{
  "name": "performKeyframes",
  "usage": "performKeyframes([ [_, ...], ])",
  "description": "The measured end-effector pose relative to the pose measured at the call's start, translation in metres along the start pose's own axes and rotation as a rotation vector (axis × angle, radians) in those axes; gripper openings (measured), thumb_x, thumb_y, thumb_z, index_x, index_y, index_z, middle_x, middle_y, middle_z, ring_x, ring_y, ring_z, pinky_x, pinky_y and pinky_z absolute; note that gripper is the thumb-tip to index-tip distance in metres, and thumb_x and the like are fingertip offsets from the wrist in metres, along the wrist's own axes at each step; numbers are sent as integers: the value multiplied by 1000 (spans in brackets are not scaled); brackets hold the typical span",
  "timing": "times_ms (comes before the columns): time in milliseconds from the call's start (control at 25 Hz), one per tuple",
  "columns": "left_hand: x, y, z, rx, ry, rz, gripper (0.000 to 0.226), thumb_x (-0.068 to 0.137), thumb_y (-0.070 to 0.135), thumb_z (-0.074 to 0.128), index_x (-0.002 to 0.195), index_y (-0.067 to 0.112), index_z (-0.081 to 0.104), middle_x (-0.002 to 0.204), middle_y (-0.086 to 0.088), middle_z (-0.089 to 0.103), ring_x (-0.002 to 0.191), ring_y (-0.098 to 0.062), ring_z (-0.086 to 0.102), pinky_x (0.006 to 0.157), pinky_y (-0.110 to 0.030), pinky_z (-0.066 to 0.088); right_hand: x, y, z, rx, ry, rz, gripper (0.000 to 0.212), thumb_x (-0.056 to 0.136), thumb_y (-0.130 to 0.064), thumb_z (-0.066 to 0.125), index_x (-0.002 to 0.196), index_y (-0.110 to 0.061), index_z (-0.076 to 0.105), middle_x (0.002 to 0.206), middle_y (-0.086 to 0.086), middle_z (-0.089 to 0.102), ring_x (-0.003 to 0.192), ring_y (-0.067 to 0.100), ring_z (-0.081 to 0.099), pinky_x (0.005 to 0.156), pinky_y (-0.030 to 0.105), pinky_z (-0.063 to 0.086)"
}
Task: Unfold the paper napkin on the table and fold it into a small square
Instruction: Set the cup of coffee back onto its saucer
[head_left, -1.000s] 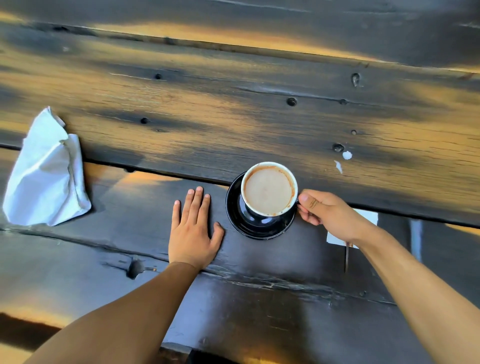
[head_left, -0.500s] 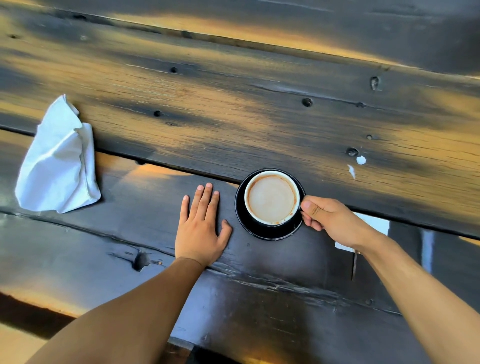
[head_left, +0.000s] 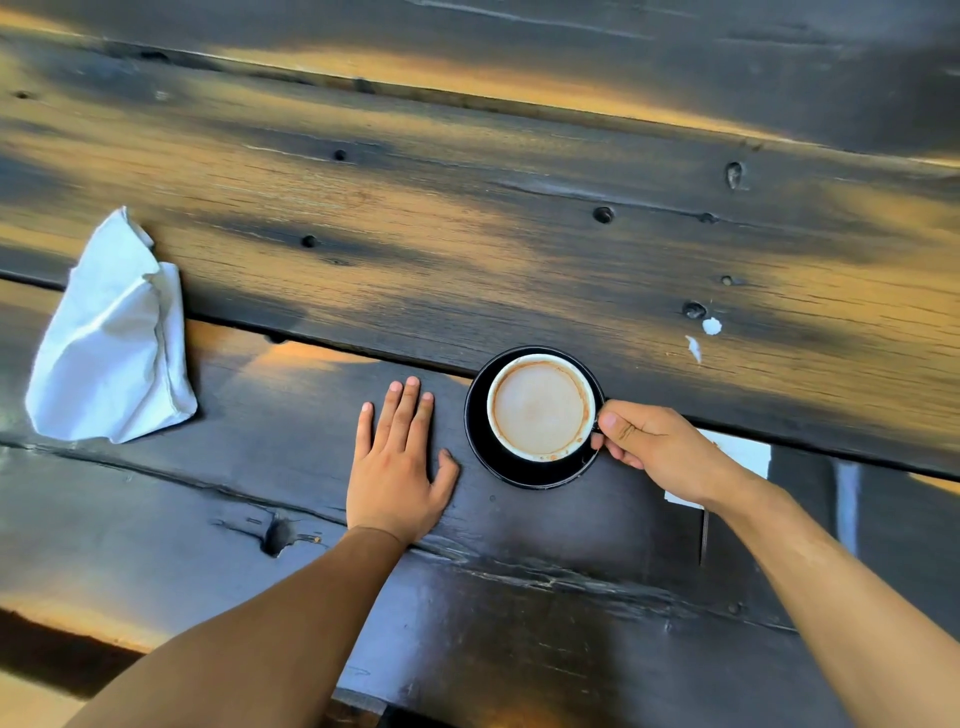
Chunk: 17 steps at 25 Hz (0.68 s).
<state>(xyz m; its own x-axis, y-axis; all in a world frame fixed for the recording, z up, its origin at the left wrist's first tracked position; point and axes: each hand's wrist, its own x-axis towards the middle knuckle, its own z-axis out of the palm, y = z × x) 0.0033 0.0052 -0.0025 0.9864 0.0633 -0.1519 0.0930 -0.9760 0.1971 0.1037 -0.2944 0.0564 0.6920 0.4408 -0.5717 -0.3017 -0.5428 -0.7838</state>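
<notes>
We see a dark wooden table (head_left: 467, 249) of broad, weathered planks, with knot holes and long gaps running between the boards. Our landmark is the black saucer (head_left: 480, 447), which sits on the near plank and carries a white cup (head_left: 540, 408) of milky coffee. Far to the left of the saucer lies the crumpled white paper napkin (head_left: 111, 338), across a plank gap. Just left of the saucer, our left hand (head_left: 397, 467) rests flat on the wood. To the right of the saucer, a white card (head_left: 740, 457) lies partly hidden. Beyond it to the right, two small white flecks (head_left: 711, 326) lie on the far plank.
</notes>
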Motion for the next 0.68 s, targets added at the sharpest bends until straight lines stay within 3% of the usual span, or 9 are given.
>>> performKeyframes([
  [240,0,0,2,-6,20,8,71,94,43,39,156,11,30,167,-6,20,156,-21,9,125,-53,13,-3,0,4,-17,70,-9,32,106,-32,44,83,-33,66,69,-8,57,67,10,49,67,31,42],
  [440,0,1,1,17,-10,-8,71,94,42,36,157,11,27,167,-6,18,156,-22,7,125,-52,11,-18,10,29,175,327,22,21,106,-31,40,118,-31,58,85,2,66,69,16,60,63,34,47],
  [560,0,5,-2,50,-53,-28,70,95,43,29,158,11,23,168,-7,14,156,-22,6,126,-52,9,-35,23,54,180,477,87,25,106,-27,40,128,-29,54,101,-2,66,87,15,65,79,35,52],
  [680,-4,9,-9,17,-111,-57,70,97,44,21,159,11,19,168,-7,12,156,-23,6,126,-52,9,-59,33,81,-123,513,139,27,102,-22,47,125,-21,63,119,-6,53,114,13,52,100,25,40],
])
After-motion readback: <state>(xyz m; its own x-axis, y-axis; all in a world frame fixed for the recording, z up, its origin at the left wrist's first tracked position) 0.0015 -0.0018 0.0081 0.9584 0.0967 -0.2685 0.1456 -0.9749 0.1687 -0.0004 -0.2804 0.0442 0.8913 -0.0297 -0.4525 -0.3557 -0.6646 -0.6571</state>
